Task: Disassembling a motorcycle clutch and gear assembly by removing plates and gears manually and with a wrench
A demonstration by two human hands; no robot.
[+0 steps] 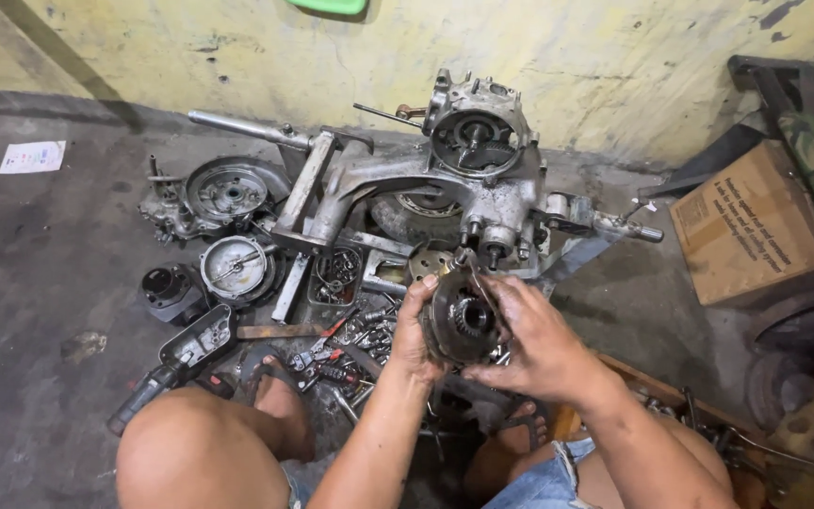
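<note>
Left hand and right hand cradle round geared part.

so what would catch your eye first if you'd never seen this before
First, the round, greasy geared part held up at centre frame, the left hand cupping its edge and the right hand gripping it from the other side. Just behind it on the concrete floor lies a large bare-metal engine casing against the yellow wall. Loose tools and bolts lie scattered beside the person's knees.

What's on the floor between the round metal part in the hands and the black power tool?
In the head view, between the round toothed metal part and the black power tool lie loose bolts and sockets and red-handled pliers.
</note>
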